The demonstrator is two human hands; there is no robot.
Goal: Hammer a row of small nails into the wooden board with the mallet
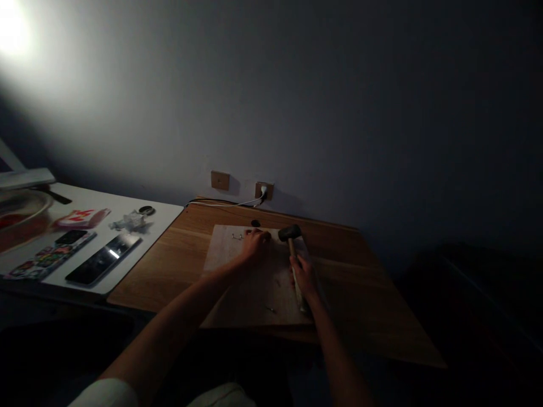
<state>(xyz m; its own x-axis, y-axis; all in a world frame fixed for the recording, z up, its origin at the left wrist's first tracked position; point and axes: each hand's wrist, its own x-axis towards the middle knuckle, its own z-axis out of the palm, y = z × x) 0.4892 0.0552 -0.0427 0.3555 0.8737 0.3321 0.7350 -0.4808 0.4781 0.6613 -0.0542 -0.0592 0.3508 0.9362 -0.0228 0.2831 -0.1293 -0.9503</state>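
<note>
Hammer (290,233) | right side of board (250,291) | right hand (304,276): closed round handle (292,247) | left hand (254,246): toward board's far end, hold cannot be told | advised: firm grip, left hand clear of head

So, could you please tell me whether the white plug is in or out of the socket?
In: the white plug sits against the wall socket, and a white cable trails left from it.
</note>
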